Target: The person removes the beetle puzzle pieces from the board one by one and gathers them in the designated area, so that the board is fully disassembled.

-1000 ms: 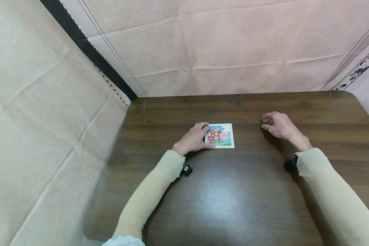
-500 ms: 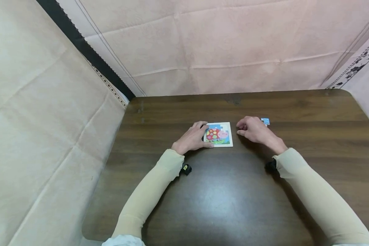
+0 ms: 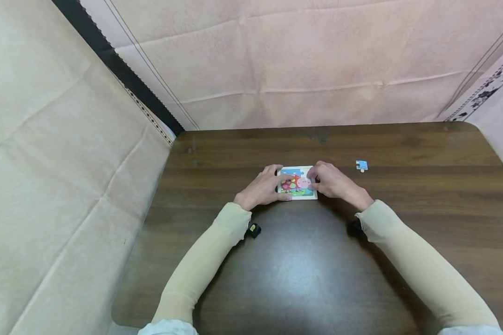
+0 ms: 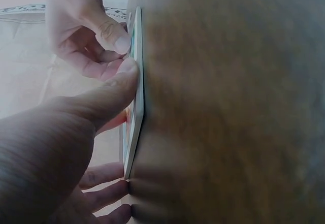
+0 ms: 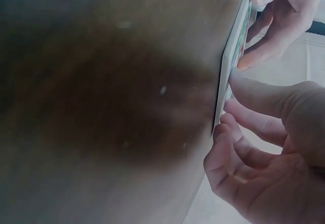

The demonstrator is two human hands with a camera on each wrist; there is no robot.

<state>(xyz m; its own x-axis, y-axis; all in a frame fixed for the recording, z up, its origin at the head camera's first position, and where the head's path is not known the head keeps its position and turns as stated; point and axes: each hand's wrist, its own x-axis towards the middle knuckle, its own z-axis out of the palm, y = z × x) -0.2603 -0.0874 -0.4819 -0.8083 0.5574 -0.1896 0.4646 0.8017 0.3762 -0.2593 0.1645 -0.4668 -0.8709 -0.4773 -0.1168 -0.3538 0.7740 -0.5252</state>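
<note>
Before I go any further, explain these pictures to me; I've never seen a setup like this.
There is no machine here, just a person's bare hands. The wide picture is taken from the head, looking forward and down; the two close, sideways ones come from the left and right wrists. On the brown table lies a small picture puzzle, with one loose blue piece off to its right. The left hand grips the puzzle's left side. The right hand touches its right side; whether it pinches a piece there is hidden.
</note>
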